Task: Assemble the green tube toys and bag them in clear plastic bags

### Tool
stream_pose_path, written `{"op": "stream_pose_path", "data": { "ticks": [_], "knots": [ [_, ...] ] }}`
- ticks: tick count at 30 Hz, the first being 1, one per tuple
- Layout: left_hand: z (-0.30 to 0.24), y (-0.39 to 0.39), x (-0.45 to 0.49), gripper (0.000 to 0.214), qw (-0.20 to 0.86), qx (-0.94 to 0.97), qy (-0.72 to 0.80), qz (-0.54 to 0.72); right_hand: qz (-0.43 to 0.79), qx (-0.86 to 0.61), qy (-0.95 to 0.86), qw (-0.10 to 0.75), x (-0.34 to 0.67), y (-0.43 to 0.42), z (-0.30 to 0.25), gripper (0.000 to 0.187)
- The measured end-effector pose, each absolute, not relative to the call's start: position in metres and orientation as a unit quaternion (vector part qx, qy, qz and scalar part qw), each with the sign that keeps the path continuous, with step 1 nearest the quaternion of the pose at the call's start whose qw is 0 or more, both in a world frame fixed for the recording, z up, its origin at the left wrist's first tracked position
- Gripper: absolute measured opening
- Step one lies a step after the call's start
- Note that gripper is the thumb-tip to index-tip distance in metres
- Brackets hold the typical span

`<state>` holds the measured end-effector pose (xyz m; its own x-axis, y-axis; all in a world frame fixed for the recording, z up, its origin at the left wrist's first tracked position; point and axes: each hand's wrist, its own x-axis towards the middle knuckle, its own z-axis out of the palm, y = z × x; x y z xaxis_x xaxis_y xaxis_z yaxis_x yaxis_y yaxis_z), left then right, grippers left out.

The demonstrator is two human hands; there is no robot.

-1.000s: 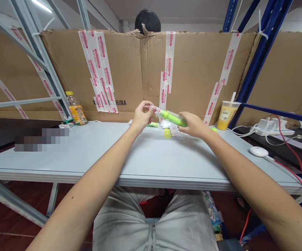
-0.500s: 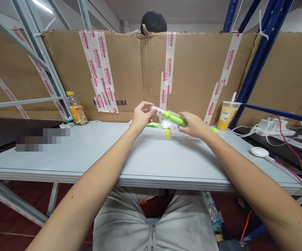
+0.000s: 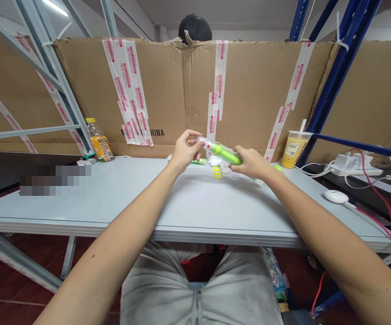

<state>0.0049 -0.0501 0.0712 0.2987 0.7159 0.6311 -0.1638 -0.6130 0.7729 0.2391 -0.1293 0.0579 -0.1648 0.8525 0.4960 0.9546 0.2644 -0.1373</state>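
A green and clear plastic tube [image 3: 221,151] is held slanted above the far middle of the grey table [image 3: 148,203]. My left hand [image 3: 184,151] pinches its clear upper-left end with thumb and fingers. My right hand [image 3: 252,162] is wrapped round its green lower-right end. Below the tube, on the table, lie yellow rings [image 3: 217,172], small clear plastic parts [image 3: 230,172] and a green strip [image 3: 198,161].
A taped cardboard wall [image 3: 182,90] closes the back of the table; a person's head [image 3: 194,28] shows above it. A yellow drink bottle [image 3: 100,141] stands back left. At the right are a lidded cup [image 3: 295,148], a power strip [image 3: 351,167], a white mouse [image 3: 335,196] and red cables [image 3: 385,203].
The tube's clear end has risen slightly and my left fingers have shifted on it. Both arms stay in place. The head behind the cardboard moved a little.
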Motion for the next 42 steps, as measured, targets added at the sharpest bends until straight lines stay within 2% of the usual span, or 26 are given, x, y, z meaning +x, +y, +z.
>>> {"op": "stream_pose_path", "data": {
  "ticks": [6, 12, 25, 31, 33, 35, 39, 42],
  "knots": [
    [0.072, -0.052, 0.006, 0.058, 0.392, 0.708, 0.194, 0.555, -0.094, -0.591, -0.762, 0.247, 0.241, -0.132, 0.064, 0.041],
    [0.074, -0.055, 0.007, 0.059, 0.385, 0.711, 0.187, 0.558, -0.010, -0.556, -0.789, 0.262, 0.241, -0.141, 0.073, 0.034],
    [0.074, -0.055, 0.010, 0.057, 0.363, 0.690, 0.180, 0.600, 0.091, -0.527, -0.787, 0.308, 0.228, -0.148, 0.072, 0.042],
    [0.074, -0.059, 0.010, 0.056, 0.373, 0.700, 0.185, 0.580, 0.324, -0.469, -0.771, 0.284, 0.230, -0.160, 0.078, 0.041],
    [0.074, -0.059, 0.010, 0.056, 0.376, 0.702, 0.188, 0.575, 0.364, -0.456, -0.762, 0.282, 0.231, -0.161, 0.079, 0.041],
    [0.074, -0.060, 0.011, 0.055, 0.374, 0.702, 0.191, 0.575, 0.341, -0.467, -0.764, 0.286, 0.231, -0.160, 0.078, 0.042],
    [0.074, -0.061, 0.012, 0.055, 0.371, 0.708, 0.200, 0.566, 0.192, -0.535, -0.767, 0.298, 0.227, -0.154, 0.076, 0.042],
    [0.074, -0.061, 0.013, 0.055, 0.378, 0.712, 0.204, 0.556, 0.154, -0.544, -0.770, 0.298, 0.224, -0.150, 0.074, 0.039]
  ]
}}
